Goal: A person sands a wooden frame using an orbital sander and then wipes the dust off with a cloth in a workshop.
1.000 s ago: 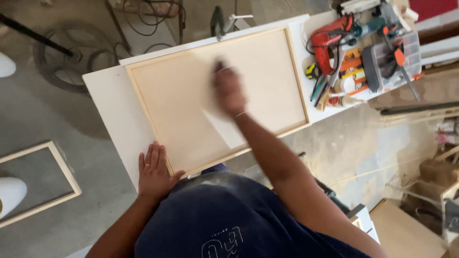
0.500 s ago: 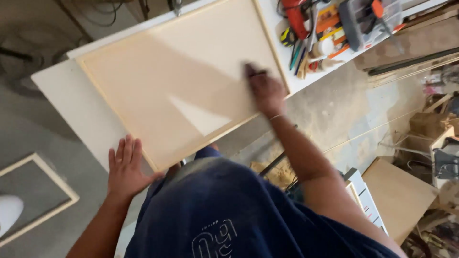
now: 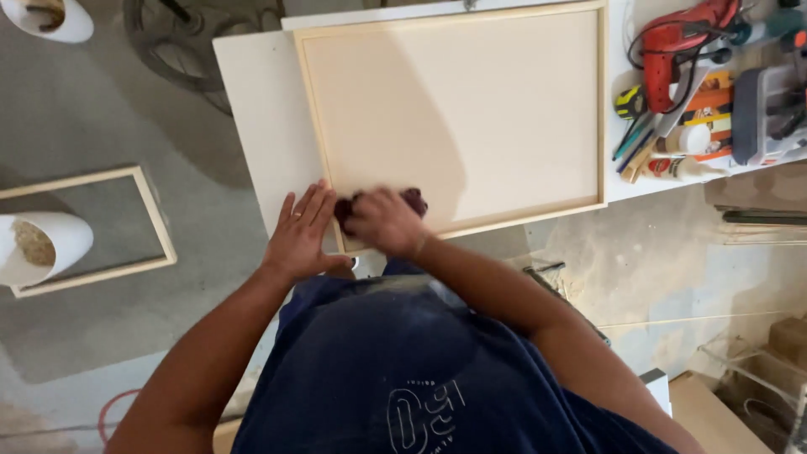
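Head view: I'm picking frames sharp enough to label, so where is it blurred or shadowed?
Head view: the right hand and the dark pad under it are motion-smeared at the framed panel's near corner; the left hand lies sharp on the white table; a soft shadow darkens the panel's left half; the red drill and floor are evenly lit, without glare.

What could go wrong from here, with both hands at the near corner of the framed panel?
The framed panel overhangs the white table's near edge, so pressure from the right hand with its dark pad might tip it. The left hand lies flat beside the pad and could get scraped.
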